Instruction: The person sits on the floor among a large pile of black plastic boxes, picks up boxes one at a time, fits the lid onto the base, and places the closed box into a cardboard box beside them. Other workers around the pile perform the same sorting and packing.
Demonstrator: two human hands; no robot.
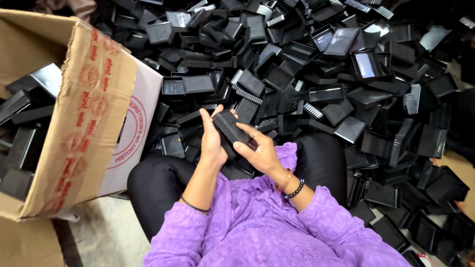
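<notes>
Both my hands hold one small black plastic box part [229, 126] with a ribbed edge, just above my lap. My left hand [212, 141] grips its left side with the thumb on top. My right hand [258, 151] holds its lower right end, fingers curled under it. A ring is on one right finger, and bangles and a bead bracelet are on the right wrist. My sleeves are purple and I sit cross-legged in black trousers.
A large heap of similar black plastic tray and lid parts [316, 74] covers the floor ahead and to the right. A tilted cardboard carton [81, 123] at the left holds several more black parts. Bare floor [106, 237] shows at lower left.
</notes>
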